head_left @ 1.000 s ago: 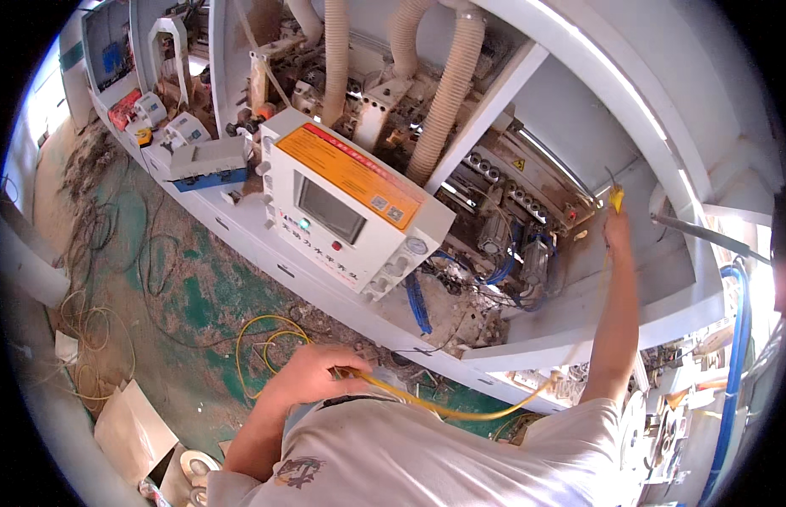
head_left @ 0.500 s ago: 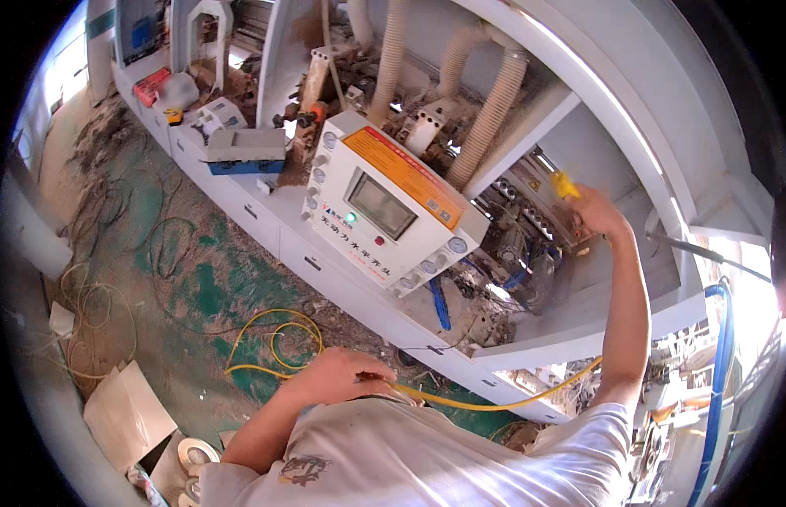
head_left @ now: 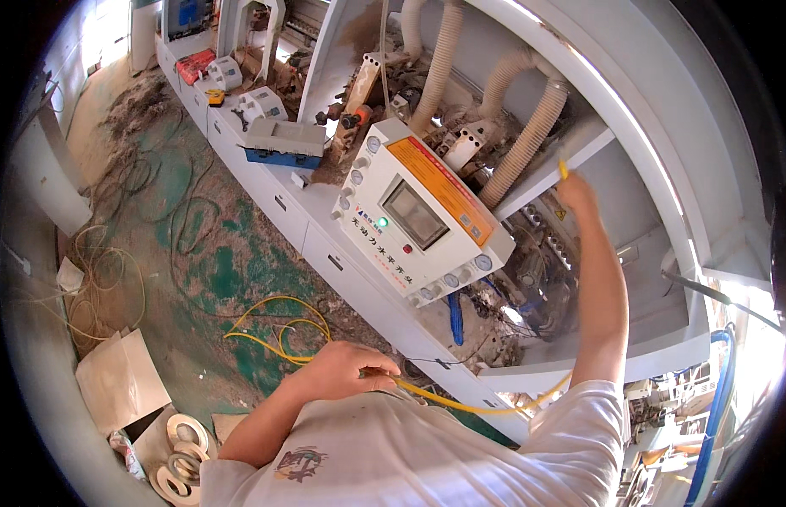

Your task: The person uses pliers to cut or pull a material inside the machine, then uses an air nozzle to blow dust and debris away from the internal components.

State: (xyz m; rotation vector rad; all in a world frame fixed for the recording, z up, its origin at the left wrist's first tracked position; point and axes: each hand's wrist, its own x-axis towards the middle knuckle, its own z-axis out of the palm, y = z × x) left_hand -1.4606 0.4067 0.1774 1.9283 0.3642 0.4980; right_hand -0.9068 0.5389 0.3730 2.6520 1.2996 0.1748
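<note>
Right hand (head_left: pixel 579 196): closed round yellow blow gun; upper right of frame, arm stretched up.
Yellow blow gun (head_left: pixel 564 168): poking out at top of right hand, small and blurred; long axis near vertical in frame, tip up.
Gun vs. beam: in front of diagonal white beam (head_left: pixel 538 186), right of ribbed duct (head_left: pixel 528 145); contact can't tell.
Nearer hand: right, by far; left well apart, lower centre.
Left hand (head_left: pixel 352 370): fingers curled loosely on yellow hose.
Yellow hose (head_left: pixel 494 411): sags rightward from left hand, passes behind right arm; join to gun hidden. Loops on green floor (head_left: pixel 224 270), lower left.
Control box (head_left: pixel 418 211): centre, tilted in frame, between the hands.
</note>
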